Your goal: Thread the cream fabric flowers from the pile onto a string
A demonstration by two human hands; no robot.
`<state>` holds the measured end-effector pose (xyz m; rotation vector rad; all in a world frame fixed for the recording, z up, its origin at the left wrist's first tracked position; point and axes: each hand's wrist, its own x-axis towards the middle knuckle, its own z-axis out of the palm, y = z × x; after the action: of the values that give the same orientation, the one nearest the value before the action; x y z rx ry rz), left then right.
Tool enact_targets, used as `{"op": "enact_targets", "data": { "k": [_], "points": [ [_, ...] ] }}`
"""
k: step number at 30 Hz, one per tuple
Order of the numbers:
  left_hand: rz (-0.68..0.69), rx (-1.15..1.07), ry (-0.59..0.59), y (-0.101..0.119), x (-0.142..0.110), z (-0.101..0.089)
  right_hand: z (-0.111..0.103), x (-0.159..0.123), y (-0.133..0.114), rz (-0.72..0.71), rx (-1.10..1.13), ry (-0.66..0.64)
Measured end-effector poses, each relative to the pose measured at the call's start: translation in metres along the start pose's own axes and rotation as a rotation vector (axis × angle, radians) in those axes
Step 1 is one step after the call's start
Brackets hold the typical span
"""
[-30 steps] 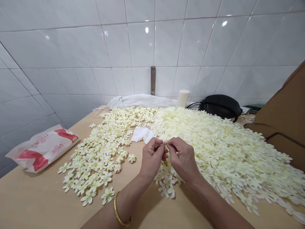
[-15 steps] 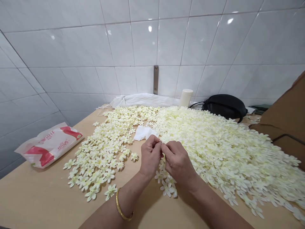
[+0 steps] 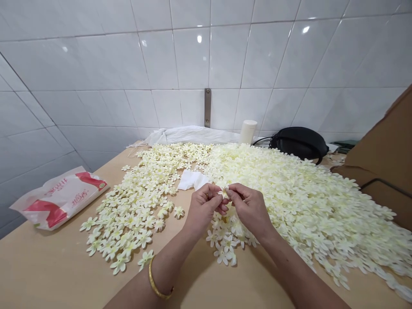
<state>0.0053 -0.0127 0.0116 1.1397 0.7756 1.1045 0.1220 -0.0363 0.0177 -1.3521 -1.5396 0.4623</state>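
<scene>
Between my two hands is a small pale-yellow artificial flower (image 3: 223, 193), its petals spread. My left hand (image 3: 206, 205) pinches it from the left with thumb and forefinger. From the right, my right hand (image 3: 249, 208) grips its edge, fingers curled and closed. Under and behind my right hand lies a large heap of pale flat flower pieces (image 3: 305, 206). Left of my hands is a smaller spread of flowers (image 3: 135, 214), some with cupped petals. A white tissue (image 3: 193, 179) lies just beyond my left hand.
A red-and-white plastic pack (image 3: 62, 197) lies at the table's left edge. At the back stand a cream cylinder (image 3: 248, 131) and a black rounded case (image 3: 299, 141) beside a white plastic sheet (image 3: 183, 135). Brown cardboard (image 3: 380, 163) leans at the right; a tiled wall closes the back.
My hands have drawn slightly apart, and the flower between them now shows. The right hand has moved a little right. The whole view has shifted slightly.
</scene>
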Motion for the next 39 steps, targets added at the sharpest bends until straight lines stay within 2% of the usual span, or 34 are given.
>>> {"op": "enact_targets", "data": {
  "k": [2,5,7,8,11,13,16,19,25,29,33,36,39],
  "points": [
    [0.003,0.030,0.046,-0.001,0.001,0.001,0.005,-0.003,-0.001,-0.111,-0.132,0.031],
    [0.089,0.089,0.163,-0.003,0.003,0.002,0.014,-0.009,-0.003,-0.391,-0.422,0.118],
    [0.113,0.078,0.188,-0.002,0.004,0.003,0.015,-0.010,-0.005,-0.440,-0.453,0.135],
    [0.094,0.057,0.177,-0.002,0.003,0.003,0.013,-0.009,-0.005,-0.380,-0.392,0.125],
    [0.001,-0.021,0.109,0.000,0.002,0.002,0.003,-0.002,-0.003,-0.045,-0.038,0.040],
    [-0.029,-0.054,0.041,0.000,0.001,0.002,-0.002,0.003,-0.001,0.093,0.185,-0.028],
    [0.003,-0.043,0.006,0.001,0.000,0.001,-0.005,0.006,0.001,0.143,0.320,-0.086],
    [0.046,0.034,0.068,0.001,0.000,-0.001,-0.004,0.007,0.004,0.134,0.266,-0.099],
    [0.061,0.169,0.100,0.004,0.000,-0.004,-0.012,0.007,0.004,0.113,0.108,-0.251],
    [0.070,0.200,0.109,0.002,-0.004,0.000,-0.006,0.002,-0.001,0.001,-0.203,-0.143],
    [0.055,0.121,0.133,-0.001,-0.005,0.007,0.005,-0.003,0.003,-0.227,-0.541,0.044],
    [0.048,0.011,0.147,-0.003,-0.003,0.010,0.007,-0.003,0.006,-0.390,-0.589,0.164],
    [0.058,-0.062,0.173,-0.005,0.000,0.009,0.007,-0.003,0.006,-0.444,-0.491,0.177]
  ]
}}
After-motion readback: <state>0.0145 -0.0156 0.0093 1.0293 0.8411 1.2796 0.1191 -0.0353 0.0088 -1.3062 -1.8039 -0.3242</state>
